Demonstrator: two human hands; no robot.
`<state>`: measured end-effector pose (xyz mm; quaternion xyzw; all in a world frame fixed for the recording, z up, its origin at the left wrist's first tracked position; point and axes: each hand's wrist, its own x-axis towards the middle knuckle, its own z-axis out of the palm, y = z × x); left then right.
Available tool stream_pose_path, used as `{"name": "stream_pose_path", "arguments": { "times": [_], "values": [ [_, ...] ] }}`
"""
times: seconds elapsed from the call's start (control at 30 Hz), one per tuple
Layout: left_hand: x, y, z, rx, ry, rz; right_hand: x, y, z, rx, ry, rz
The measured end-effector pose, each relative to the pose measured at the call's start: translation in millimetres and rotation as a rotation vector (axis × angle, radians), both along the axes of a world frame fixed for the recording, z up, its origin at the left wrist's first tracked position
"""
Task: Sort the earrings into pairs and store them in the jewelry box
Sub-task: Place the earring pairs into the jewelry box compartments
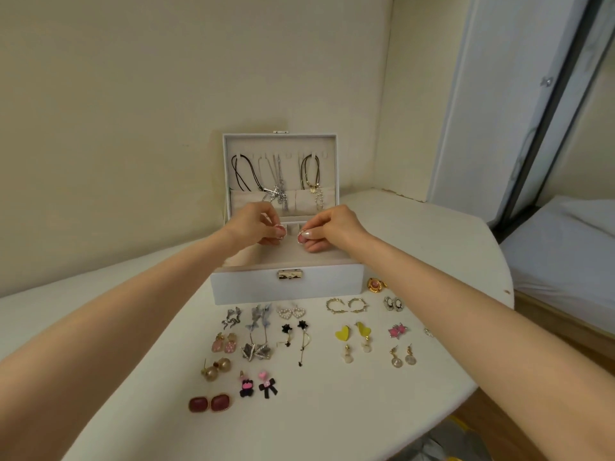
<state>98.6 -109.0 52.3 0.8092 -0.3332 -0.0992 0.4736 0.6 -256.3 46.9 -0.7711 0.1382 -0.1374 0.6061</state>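
Note:
A white jewelry box (253,284) stands open on the white table, its lid upright with necklaces (278,181) hanging inside. Over the box's beige tray, my left hand (254,227) pinches a small pink earring (280,229) and my right hand (332,229) pinches a matching pink earring (302,235) with a beaded rim. Several earring pairs lie in rows on the table in front of the box, among them pearl hearts (293,311), yellow hearts (352,331) and dark red squares (209,402).
The table (432,241) has a rounded right edge. A bed with white sheets (562,254) stands to the right, beyond it a mirrored door (532,104). A gold and pink brooch-like piece (376,284) lies beside the box's right corner. The wall is close behind the box.

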Motion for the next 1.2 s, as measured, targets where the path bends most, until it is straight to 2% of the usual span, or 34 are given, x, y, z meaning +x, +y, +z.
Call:
{"name": "stream_pose_path", "arguments": {
  "times": [0.2,0.3,0.43,0.57,0.67,0.93,1.2],
  "values": [
    [47.4,-14.4,2.9,0.242,-0.346,0.056,24.0,4.6,-1.5,0.050,-0.011,-0.009],
    [61.1,-17.9,6.2,0.388,-0.421,-0.007,37.8,5.5,-2.2,0.066,-0.012,-0.008],
    [67.2,-24.9,12.4,0.651,-0.662,-0.102,52.3,4.7,-4.4,0.043,-0.022,-0.028],
    [70.2,-28.8,13.6,0.756,-0.799,-0.175,59.1,-1.6,-11.0,0.065,-0.027,-0.030],
    [73.5,-27.0,8.2,0.702,-0.804,-0.203,59.9,-5.0,-14.6,0.100,-0.041,-0.012],
    [77.3,-18.3,-10.2,0.364,-0.690,-0.182,57.2,-3.6,-15.6,0.116,-0.069,-0.012],
    [77.1,-11.9,-17.7,0.403,-0.765,-0.010,60.9,3.1,-10.9,0.022,-0.012,-0.051]
  ]
}}
